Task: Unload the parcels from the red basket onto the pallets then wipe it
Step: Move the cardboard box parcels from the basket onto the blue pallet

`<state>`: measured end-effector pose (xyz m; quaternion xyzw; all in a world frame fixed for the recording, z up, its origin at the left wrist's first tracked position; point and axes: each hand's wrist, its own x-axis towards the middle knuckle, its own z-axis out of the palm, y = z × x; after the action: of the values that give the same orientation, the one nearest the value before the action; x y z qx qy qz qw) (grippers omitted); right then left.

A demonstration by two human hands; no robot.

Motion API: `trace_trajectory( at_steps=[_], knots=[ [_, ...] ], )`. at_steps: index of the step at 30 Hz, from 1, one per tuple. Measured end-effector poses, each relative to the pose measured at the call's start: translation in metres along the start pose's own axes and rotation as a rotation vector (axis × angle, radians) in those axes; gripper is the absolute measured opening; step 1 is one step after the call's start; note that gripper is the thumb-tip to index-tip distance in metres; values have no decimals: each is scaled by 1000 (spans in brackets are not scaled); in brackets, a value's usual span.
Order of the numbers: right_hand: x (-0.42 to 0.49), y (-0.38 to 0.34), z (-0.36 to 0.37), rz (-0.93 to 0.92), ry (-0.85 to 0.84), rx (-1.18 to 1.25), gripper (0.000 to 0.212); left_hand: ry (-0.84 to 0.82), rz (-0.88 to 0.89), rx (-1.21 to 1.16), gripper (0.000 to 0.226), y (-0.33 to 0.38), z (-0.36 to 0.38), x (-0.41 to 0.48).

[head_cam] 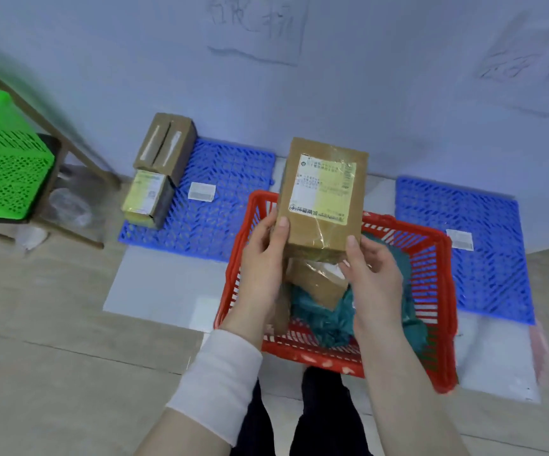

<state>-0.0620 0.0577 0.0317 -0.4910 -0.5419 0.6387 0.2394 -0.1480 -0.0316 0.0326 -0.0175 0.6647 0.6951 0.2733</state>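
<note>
Two blue pallets flat on the floor by the wall. Left pallet (227,209) at middle-left of the frame, with two brown boxes (164,149) side by side at its far left corner. Right pallet (490,278) at the right edge, carrying only a small white label (460,240). Between them, low and right of centre, red basket (315,352), not yet emptied: teal cloth (325,324) bunched inside, and at least one more brown parcel (315,284) lying on it, partly hidden behind the hands.

Raised above the basket's far rim, at the centre of the frame, taped box (322,199) with a yellow-and-white shipping label facing up. Held only at its near end, so likely to tip forward and drop back into the basket, or onto the bare strip of floor between the pallets, if carried outward without a deeper hold. Glossy tape across the top, probably slick under the thumbs. Could also shove the two boxes askew if set down hard against them. Some risk, too, of snagging the cloth and dragging it out with the next parcel.

Both hands clamped on the taped box. Left hand (260,258) at the near left corner, thumb flat on the top face, fingers curled underneath, mostly out of sight. Right hand (375,274) at the near right corner, thumb on top, fingers wrapped below.
</note>
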Motion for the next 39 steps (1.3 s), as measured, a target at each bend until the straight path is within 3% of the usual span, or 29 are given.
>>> trace_trajectory(
  at_steps=[5,10,17,22,31,39],
  knots=[
    [-26,3,73,76,-60,2,4,30,-35,-2,43,15,-70,24],
    [-18,-1,109,96,-39,-13,5,72,-57,-23,44,18,-87,49],
    [27,12,170,154,-106,-27,4,224,-121,-43,12,19,-105,112],
    [55,32,232,199,-70,-75,6,223,-195,28,28,8,-130,172],
    [148,116,348,334,78,-111,7,268,-364,13,32,-58,-172,315],
    [213,176,407,402,65,-109,5,349,-340,63,45,-109,-188,409]
  ],
)
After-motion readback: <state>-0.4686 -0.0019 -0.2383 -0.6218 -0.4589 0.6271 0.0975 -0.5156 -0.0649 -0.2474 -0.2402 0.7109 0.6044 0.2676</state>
